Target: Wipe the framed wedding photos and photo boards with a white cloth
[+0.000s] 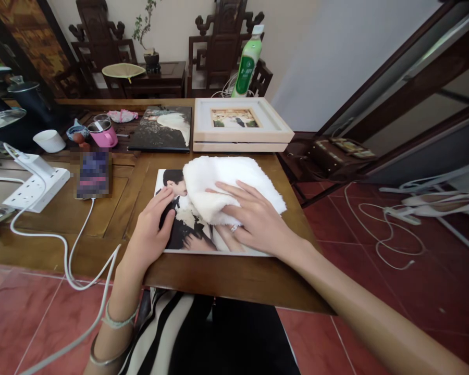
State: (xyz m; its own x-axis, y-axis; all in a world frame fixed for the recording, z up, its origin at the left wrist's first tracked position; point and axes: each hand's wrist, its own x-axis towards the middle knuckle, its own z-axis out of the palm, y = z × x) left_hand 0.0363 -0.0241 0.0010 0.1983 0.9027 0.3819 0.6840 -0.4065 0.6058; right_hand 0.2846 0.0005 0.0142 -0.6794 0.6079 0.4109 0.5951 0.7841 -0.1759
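Note:
A flat photo panel [189, 224] showing dressed figures lies near the table's front edge. On its upper right part is a fluffy white cloth [244, 174], which covers much of the picture and reaches past its far edge. My right hand [254, 216], with a ring on one finger, holds the cloth against the panel; its fingers lie over a fold and some are partly hidden. Flat along the panel's left edge rests my left hand [154, 224], fingers stretched out and holding nothing.
Behind lie a dark photo panel [164, 130] and a pale wooden frame [242, 140], with a green bottle [248, 65] beyond. To the left are a pink mug [103, 136], a white cup [49, 141], a power strip [37, 182] and a blurred phone [93, 174] on a white cable.

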